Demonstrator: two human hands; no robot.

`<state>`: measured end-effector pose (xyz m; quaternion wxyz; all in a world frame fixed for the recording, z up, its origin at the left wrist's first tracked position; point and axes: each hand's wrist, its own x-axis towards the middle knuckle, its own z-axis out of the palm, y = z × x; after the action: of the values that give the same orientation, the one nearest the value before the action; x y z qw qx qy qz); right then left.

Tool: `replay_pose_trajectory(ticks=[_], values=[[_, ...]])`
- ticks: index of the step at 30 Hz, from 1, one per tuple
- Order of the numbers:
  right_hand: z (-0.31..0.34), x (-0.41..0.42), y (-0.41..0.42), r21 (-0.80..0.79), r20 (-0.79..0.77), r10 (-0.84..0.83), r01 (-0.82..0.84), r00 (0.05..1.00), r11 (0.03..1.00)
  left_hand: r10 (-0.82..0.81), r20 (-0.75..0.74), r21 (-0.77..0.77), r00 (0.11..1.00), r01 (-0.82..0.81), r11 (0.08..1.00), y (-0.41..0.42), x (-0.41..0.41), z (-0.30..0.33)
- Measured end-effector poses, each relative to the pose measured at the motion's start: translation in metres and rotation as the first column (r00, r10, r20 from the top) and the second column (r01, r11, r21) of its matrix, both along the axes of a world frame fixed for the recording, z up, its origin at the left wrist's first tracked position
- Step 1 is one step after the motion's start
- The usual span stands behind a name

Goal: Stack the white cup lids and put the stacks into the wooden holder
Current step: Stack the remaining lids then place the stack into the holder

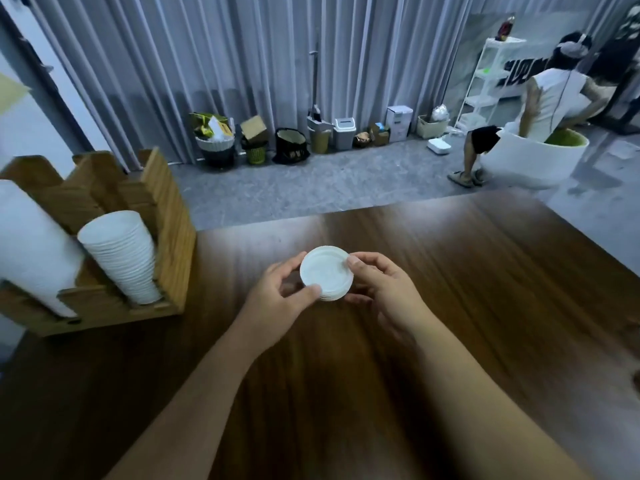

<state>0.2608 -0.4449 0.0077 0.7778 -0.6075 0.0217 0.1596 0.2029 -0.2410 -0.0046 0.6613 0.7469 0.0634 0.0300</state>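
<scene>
Holding centre frame is a short stack of white cup lids (326, 273), raised just above the dark wooden table (450, 289), top face tilted toward the camera. Left hand (280, 297) grips its left edge, thumb curled onto the lower rim and fingers behind. Right hand (382, 289) pinches the right edge, thumb tip on the upper rim, the other fingers tucked under the stack. Both forearms reach in from the bottom of the frame.

Over at the left edge sits the wooden holder (169, 230), on the table's corner. A tall stack of white lids (121, 254) already leans in its right-hand slot, and a bigger white stack (27, 244) fills the slot at far left, partly cut off by the frame.

Beyond the table, grey floor, then a row of small bins and baskets (311, 136) lined up along a grey curtain (242, 64). Upper right, another person (540, 105) bends over a large white tub (540, 157), beside a white shelf unit (485, 81).
</scene>
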Motion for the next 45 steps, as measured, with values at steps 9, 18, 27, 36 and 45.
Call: replay_pose_trajectory(ticks=[9, 18, 27, 36, 45], values=[[0.025, -0.014, 0.124, 0.017, 0.015, 0.201, -0.202, 0.979, 0.979, 0.235, 0.143, 0.170, 0.961, -0.258, 0.951, 0.112, -0.065, 0.026], [0.074, -0.008, 0.243, 0.037, 0.104, 0.353, -0.358, 0.930, 0.933, 0.449, 0.300, 0.156, 0.842, -0.508, 0.847, 0.210, -0.079, 0.063], [0.088, 0.017, 0.314, -0.235, 0.265, 0.322, -0.263, 0.909, 0.936, 0.512, 0.334, 0.220, 0.791, -0.593, 0.774, 0.258, -0.055, 0.083], [0.058, 0.014, 0.321, -0.267, 0.291, 0.245, -0.167, 0.925, 0.949, 0.532, 0.263, 0.272, 0.804, -0.591, 0.759, 0.256, -0.052, 0.059], [0.049, 0.011, 0.327, -0.256, 0.277, 0.217, -0.146, 0.936, 0.956, 0.564, 0.242, 0.232, 0.790, -0.611, 0.756, 0.249, -0.051, 0.049]])
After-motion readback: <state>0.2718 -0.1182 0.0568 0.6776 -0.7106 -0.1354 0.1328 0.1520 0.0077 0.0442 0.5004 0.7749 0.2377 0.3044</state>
